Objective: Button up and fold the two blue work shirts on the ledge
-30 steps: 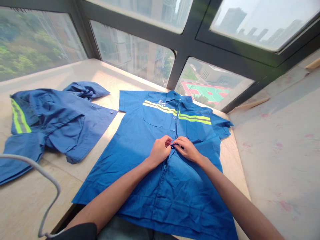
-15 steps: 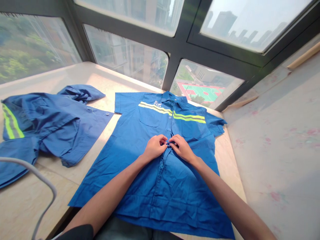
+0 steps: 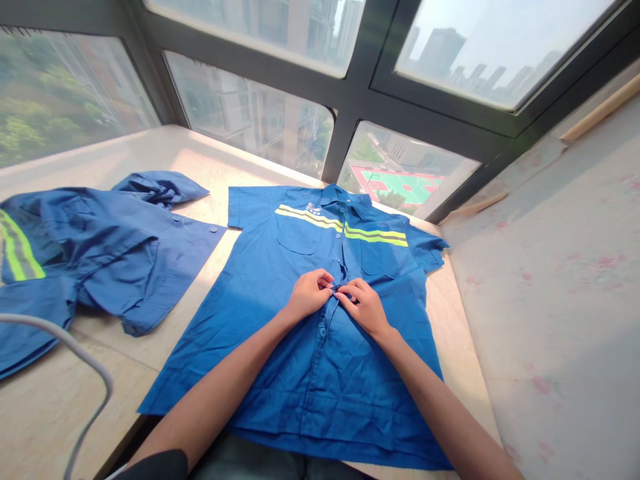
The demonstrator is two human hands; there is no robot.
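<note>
A blue short-sleeved work shirt (image 3: 270, 327) lies spread front up, its collar toward the window. Yellow-green reflective bands (image 3: 315, 217) cross its chest. Halfway down the front opening, my left hand (image 3: 311, 293) pinches the button placket between thumb and fingers. Close against it, my right hand (image 3: 363, 303) pinches the same placket from the other side. The button between my fingertips is mostly hidden. Below my hands a button (image 3: 323, 331) shows on the placket, and further buttons (image 3: 338, 235) show above them.
On the left lies a second, crumpled blue garment (image 3: 115, 247) with a reflective band. A grey cable (image 3: 90, 360) curves up at the lower left. Window frames (image 3: 345, 127) border the pale ledge (image 3: 200, 153) at the back, and a flowered wall (image 3: 550, 300) stands at the right.
My right hand has shifted slightly left and down at the placket, its fingers bent differently. My left hand stays nearly in place, still pinching. The view has shifted slightly.
</note>
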